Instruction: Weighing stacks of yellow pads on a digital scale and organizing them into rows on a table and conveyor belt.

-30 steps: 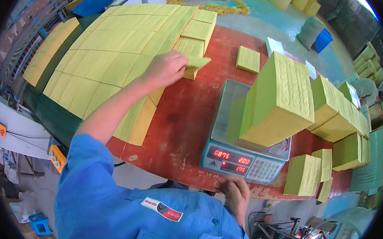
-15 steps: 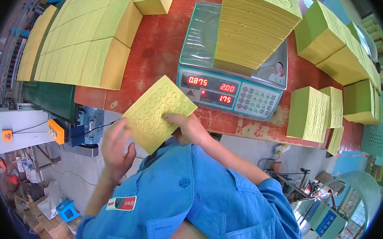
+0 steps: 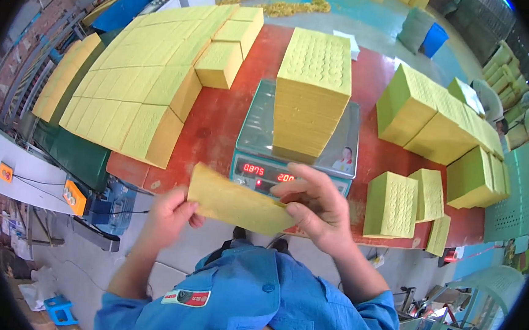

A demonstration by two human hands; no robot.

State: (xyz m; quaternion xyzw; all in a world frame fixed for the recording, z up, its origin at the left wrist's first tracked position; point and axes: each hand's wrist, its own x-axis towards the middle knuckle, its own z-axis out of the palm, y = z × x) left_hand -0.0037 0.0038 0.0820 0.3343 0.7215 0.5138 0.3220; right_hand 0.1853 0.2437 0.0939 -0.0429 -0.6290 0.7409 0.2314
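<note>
A thin yellow paper piece, one sheet or a few together, is held tilted in front of the table edge, its plain side showing. My left hand pinches its left end between thumb and fingers. At the right corner, the thumb and bent fingers of my right hand grip the edge. Just beyond stands a teal digital scale with a lit red display, which my right hand partly covers. On its metal pan rests a tall stack of yellow paper, embossed with coin-like rings on top.
Many yellow paper blocks sit packed together at the left of the red table. More blocks line the right, with a smaller embossed stack near the front edge. A blue stool is at the lower left.
The paper has turned from its embossed side to its plain side and tilted. My left hand has closed on its left end; my right hand has moved to its right corner. The view has shifted.
</note>
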